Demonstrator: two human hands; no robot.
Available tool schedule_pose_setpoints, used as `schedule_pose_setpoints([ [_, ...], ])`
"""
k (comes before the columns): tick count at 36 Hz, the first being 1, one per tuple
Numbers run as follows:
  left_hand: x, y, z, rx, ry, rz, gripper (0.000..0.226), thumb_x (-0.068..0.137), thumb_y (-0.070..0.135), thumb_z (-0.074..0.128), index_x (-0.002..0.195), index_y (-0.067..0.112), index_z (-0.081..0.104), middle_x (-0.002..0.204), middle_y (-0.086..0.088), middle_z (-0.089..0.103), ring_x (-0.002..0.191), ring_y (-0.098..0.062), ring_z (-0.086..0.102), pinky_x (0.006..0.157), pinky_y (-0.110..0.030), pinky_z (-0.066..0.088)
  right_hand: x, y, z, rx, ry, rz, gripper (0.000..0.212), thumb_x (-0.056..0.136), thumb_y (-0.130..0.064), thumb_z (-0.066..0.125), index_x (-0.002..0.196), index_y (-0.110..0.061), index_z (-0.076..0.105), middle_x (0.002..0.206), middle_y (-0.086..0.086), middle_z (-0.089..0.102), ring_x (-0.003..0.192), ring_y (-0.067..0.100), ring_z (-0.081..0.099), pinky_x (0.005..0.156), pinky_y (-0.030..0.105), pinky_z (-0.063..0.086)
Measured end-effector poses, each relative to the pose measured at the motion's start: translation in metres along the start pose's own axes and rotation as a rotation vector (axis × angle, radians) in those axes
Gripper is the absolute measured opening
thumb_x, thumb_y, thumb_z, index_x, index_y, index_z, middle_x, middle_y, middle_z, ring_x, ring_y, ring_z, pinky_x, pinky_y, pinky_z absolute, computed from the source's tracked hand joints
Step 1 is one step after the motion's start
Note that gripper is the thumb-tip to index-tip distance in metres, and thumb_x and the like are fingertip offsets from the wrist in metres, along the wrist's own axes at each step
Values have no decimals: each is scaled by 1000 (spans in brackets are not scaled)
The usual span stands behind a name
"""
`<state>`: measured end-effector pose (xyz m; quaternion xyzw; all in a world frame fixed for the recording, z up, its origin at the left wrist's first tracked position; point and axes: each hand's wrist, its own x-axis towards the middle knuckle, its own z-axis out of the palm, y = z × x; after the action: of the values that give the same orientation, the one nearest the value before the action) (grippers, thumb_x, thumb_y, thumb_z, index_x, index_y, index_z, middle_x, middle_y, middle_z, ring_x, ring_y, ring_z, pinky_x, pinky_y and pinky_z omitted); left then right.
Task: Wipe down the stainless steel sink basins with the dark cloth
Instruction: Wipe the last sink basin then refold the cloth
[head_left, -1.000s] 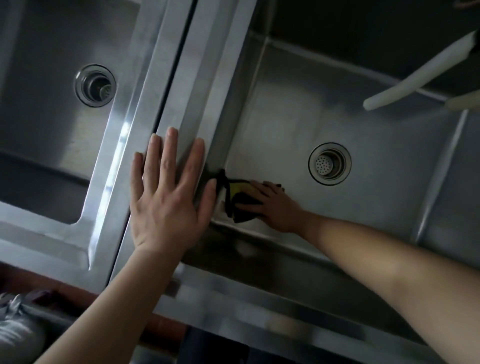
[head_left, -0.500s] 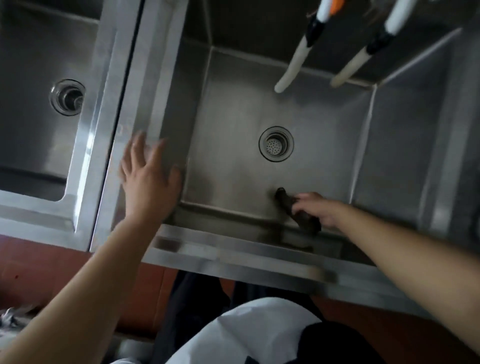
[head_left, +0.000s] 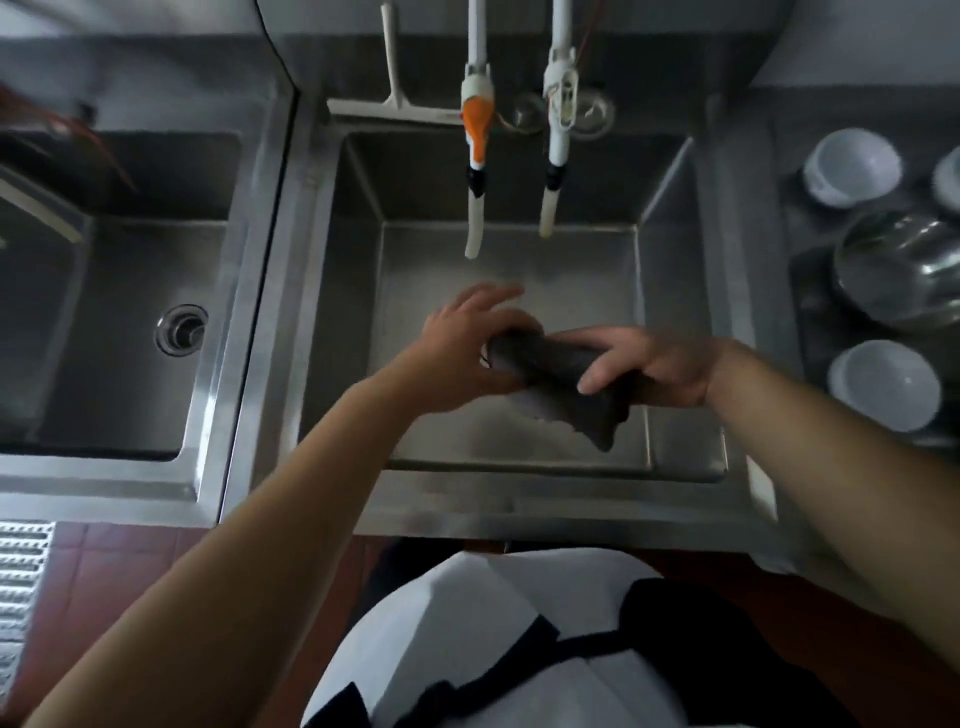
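The dark cloth (head_left: 556, 379) is bunched and lifted above the middle of the right sink basin (head_left: 519, 270). My right hand (head_left: 654, 369) grips its right end with fingers curled over it. My left hand (head_left: 462, 343) holds the left end, thumb under and fingers partly extended and blurred. A loose corner of the cloth hangs down toward the basin's front. My hands hide the right basin's drain. The left sink basin (head_left: 119, 332) lies to the left, its drain (head_left: 182, 329) showing.
Two white taps (head_left: 475, 156) hang over the right basin's back, one with an orange part. A white squeegee (head_left: 389, 104) lies on the back ledge. White bowls (head_left: 852, 166) and a steel bowl (head_left: 904, 270) sit on the right drainboard. A ridged steel divider (head_left: 270, 291) separates the basins.
My left hand left the divider and came over to the cloth. My right hand lifted the cloth off the basin floor. The view pulled back and up.
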<state>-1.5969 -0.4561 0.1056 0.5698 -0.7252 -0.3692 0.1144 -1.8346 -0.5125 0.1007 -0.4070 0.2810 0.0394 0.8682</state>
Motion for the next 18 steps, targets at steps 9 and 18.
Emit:
schedule_pose_setpoints([
  [9,1,-2,16,-545,-38,-244,17,84,16,77,98,23,73,91,0,75,90,-17,71,81,-31,57,-31,30,15,-141,705,-170,33,81,-15,78,111,-10,65,90,5,74,80,20,71,63,30,57],
  [18,-5,26,51,-788,-212,-278,54,86,17,73,135,26,55,124,-6,66,117,-22,62,98,-32,51,-45,49,30,-86,949,-396,32,83,-13,77,114,-13,67,98,4,72,92,20,70,73,30,59],
])
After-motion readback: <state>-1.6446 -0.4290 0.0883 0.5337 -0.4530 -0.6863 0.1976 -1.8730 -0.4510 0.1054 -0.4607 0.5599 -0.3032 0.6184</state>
